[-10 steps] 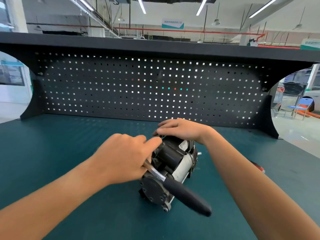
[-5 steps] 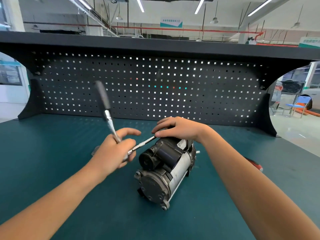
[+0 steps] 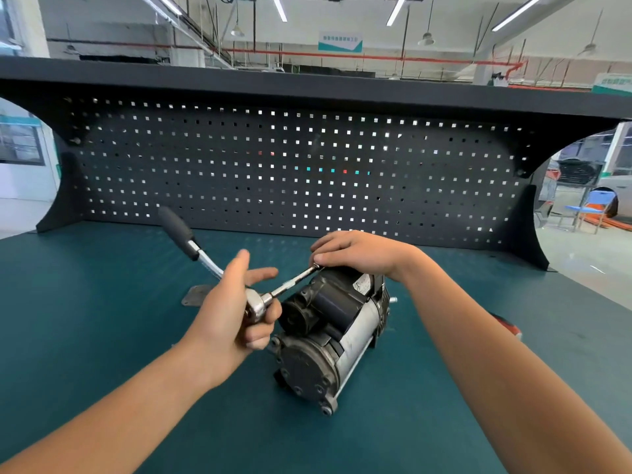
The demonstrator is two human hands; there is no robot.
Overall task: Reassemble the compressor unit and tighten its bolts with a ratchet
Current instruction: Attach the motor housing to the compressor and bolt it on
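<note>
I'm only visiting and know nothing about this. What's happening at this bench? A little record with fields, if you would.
Place: green workbench, black pegboard behind
Main item: compressor lying on the bench
Tool: ratchet with extension bar, tip at the compressor's top
Left hand: grips the ratchet's head; handle points up and away
Right hand: rests on the compressor's top, by the bar's tip
Also: small metal plate left of the compressor

Site: industrial workshop hall.
I note a green worktop point(image 3: 85, 336) backed by black pegboard point(image 3: 307, 186), overhead strip lights point(image 3: 278, 8), red ceiling pipe point(image 3: 307, 55), parked vehicle point(image 3: 620, 165) beyond.
</note>
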